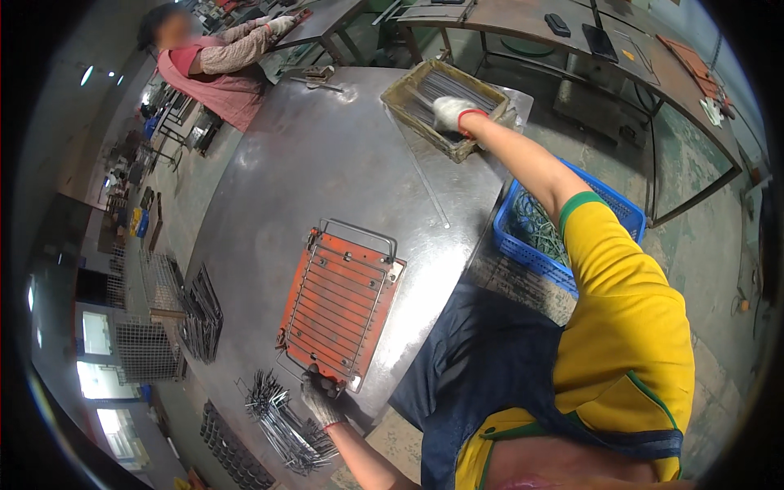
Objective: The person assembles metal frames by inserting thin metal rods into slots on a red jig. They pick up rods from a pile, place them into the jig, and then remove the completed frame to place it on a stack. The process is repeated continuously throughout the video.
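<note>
An orange board lies on the metal table, with a wire rack of parallel rods set on it. My left hand, in a pale glove with dark fingers, is at the near edge of the board, its fingers curled at the near end of the rack. My right hand, in a whitish glove with a red cuff, reaches into a worn yellow bin at the far right. Straight metal rods fill that bin. The right fingers point down among them and are mostly hidden.
Bundled bent wires lie left of my left hand; dark wire frames rest at the table's left edge. One long strip lies on the table. A blue basket stands lower right. Another person works far left.
</note>
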Action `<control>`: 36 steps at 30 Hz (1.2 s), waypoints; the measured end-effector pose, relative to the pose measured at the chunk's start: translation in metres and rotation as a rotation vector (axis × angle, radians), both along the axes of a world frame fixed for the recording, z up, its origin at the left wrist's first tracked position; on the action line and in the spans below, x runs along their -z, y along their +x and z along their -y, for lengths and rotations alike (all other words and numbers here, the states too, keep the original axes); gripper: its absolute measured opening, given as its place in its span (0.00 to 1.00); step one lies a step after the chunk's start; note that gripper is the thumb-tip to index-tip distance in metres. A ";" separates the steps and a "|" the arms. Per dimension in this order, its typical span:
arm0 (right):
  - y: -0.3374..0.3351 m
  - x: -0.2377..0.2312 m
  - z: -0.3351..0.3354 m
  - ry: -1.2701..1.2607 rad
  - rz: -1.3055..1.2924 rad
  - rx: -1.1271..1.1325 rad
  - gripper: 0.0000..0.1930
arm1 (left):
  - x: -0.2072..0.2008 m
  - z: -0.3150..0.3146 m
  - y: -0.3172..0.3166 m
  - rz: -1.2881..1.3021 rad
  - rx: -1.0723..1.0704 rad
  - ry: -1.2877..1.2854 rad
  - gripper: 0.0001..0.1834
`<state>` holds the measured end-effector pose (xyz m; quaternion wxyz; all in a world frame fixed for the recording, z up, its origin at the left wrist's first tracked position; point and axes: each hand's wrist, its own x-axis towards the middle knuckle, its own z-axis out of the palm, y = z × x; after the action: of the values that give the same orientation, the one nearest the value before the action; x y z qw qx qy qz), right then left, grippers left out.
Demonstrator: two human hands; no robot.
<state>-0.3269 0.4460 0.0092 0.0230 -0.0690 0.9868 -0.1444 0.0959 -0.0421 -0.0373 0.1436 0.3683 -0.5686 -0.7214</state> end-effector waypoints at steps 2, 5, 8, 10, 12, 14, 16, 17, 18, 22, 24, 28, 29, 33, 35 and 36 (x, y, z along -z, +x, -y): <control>-0.001 0.009 0.009 0.150 -0.031 0.012 0.15 | 0.001 0.002 -0.003 -0.024 0.030 0.031 0.18; -0.009 0.009 0.016 0.159 -0.051 0.049 0.14 | 0.005 0.011 -0.002 -0.081 0.082 0.065 0.19; -0.006 -0.007 0.003 0.042 0.116 0.081 0.14 | 0.004 0.006 -0.002 -0.053 0.069 0.002 0.18; -0.015 0.001 -0.014 -0.104 0.124 0.093 0.16 | -0.006 -0.008 -0.007 -0.063 0.064 0.037 0.18; -0.026 0.005 -0.026 -0.002 0.075 -0.039 0.17 | 0.003 0.006 -0.007 -0.078 0.081 0.089 0.18; -0.017 -0.004 -0.028 -0.103 0.026 -0.081 0.16 | 0.006 0.006 -0.005 -0.072 0.011 0.062 0.17; -0.009 -0.015 -0.034 -0.283 -0.016 -0.006 0.15 | 0.002 -0.005 -0.009 -0.055 -0.132 -0.044 0.16; -0.011 -0.017 -0.039 -0.372 -0.030 0.057 0.15 | 0.005 0.009 -0.009 0.032 -0.052 -0.119 0.19; -0.018 -0.014 -0.047 -0.575 -0.071 0.012 0.15 | 0.007 0.008 -0.008 0.132 -0.103 -0.466 0.20; 0.029 -0.053 -0.007 -1.118 0.236 -0.080 0.13 | -0.032 -0.035 -0.020 0.086 -0.217 -1.016 0.29; 0.071 -0.075 0.037 -0.944 0.290 -0.227 0.13 | -0.056 -0.067 -0.037 -0.174 -0.160 -0.724 0.25; 0.180 -0.096 0.119 -0.855 0.658 -0.436 0.16 | -0.095 -0.135 -0.070 -0.322 0.227 -0.410 0.21; 0.192 -0.080 0.134 -0.857 0.754 -0.531 0.17 | -0.116 -0.165 -0.079 -0.335 0.266 -0.225 0.24; 0.231 -0.016 0.190 -0.609 0.408 -1.066 0.07 | -0.119 -0.174 -0.077 -0.386 0.407 0.130 0.22; 0.232 -0.003 0.199 -0.478 0.333 -1.197 0.06 | -0.104 -0.167 -0.072 -0.384 0.401 0.168 0.21; 0.231 0.005 0.201 -0.512 0.165 -1.253 0.07 | -0.099 -0.165 -0.069 -0.382 0.402 0.188 0.20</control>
<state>-0.0959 0.2451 0.0038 0.1603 -0.6196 0.6903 -0.3376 0.0268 0.1230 0.0619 0.0675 0.1172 -0.5236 -0.8412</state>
